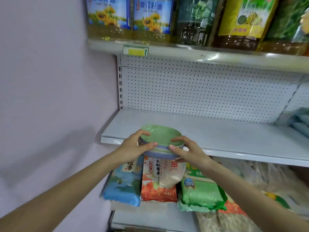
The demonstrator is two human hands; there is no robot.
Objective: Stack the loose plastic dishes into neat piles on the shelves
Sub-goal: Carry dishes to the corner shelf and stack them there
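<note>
The stack of dishes (160,153) at centre is banded down its side: lavender-blue, cream, green, then a broader periwinkle blue at the bottom. The top dish (163,134) is pale mint green. The shelf (225,138) is plain white. The back panel (200,91) at 12 o'clock is white with a regular grid of small black dots. The wall (50,81) at 9 o'clock is flat pale lilac. High at 12 o'clock, the oil bottles (108,15) hold golden-yellow oil and have blue labels with yellow sunflowers. The price tag (135,51) below them is yellow, edged green. At 6 o'clock lie a blue rice bag (123,188), an orange-red and white rice bag (158,185) with a leaf pattern, and a bright green rice bag (200,193).
</note>
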